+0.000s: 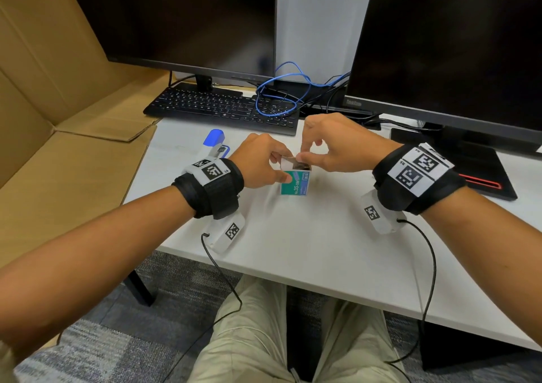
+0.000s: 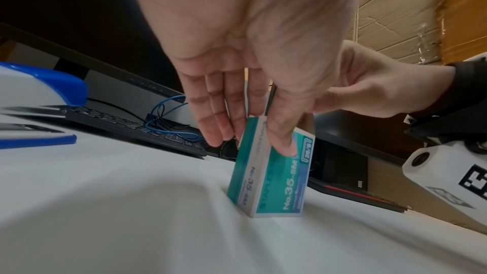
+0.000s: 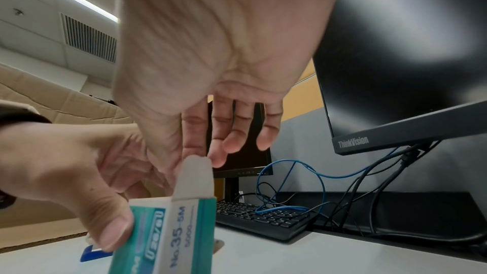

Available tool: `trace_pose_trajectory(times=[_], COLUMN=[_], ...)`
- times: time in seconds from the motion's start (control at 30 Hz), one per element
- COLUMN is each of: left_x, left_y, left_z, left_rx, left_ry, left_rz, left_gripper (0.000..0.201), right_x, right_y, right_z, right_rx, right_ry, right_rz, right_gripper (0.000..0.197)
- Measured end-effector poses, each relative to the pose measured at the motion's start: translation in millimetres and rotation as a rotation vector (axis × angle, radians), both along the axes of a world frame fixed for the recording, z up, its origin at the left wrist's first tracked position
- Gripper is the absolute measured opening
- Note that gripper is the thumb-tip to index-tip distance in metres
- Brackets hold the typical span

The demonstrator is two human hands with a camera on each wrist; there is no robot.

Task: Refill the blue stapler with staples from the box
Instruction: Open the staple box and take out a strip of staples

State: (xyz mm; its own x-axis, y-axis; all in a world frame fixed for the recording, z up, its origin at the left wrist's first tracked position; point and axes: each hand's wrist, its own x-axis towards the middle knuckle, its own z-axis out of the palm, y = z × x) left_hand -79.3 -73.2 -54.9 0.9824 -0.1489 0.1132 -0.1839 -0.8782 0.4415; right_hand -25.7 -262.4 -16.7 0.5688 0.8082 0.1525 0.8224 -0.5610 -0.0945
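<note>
Both hands worked the box (image 1: 294,183): left hand (image 1: 258,162) gripped it, right hand (image 1: 328,145) pinched its flap; stapler (image 1: 213,145) unfilled

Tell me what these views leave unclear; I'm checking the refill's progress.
- Staples inside the box: head view too small, right hand over the opening.
- Stapler: left hand hides part; left wrist view cuts it off.
- Box small print: blurred in both wrist views.
</note>
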Motion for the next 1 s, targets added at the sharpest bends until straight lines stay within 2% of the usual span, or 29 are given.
trace_pose_trajectory(times=[0.23,0.37,0.43,0.67,0.83,1.0], left_x=[2.8,2.4,4.3,17.1,22.2,25.0], left_y=[1.3,2.9,1.6,-3.5,-5.2,-0.7], left_z=[-2.7,1.3,7.3,18.0,20.4,17.7], left_rx=[-0.065,0.104,0.206,0.441,0.446,0.367], left_ry=[0.029,0.025,0.058,0.124,0.133,0.11], left_rz=[-0.031,-0.178,-0.242,-0.316,-0.356,-0.298], left_gripper=[0.046,0.033,0.033,0.031,0.037,0.047], right_x=[3.8,1.9,1.0,-0.7,-1.3,-0.7], right_y=[-9.4,-10.4,-10.0,-8.8,-8.5,-7.7], right_z=[0.9,-3.2,-3.2,1.0,3.1,1.1], right_rx=[-0.053,-0.048,-0.033,-0.061,-0.102,-0.125], right_ry=[-0.03,0.005,0.052,0.094,0.111,0.109], right_rz=[-0.017,-0.015,0.007,0.015,0.024,0.05], right_gripper=[0.014,0.011,0.013,0.015,0.018,0.024])
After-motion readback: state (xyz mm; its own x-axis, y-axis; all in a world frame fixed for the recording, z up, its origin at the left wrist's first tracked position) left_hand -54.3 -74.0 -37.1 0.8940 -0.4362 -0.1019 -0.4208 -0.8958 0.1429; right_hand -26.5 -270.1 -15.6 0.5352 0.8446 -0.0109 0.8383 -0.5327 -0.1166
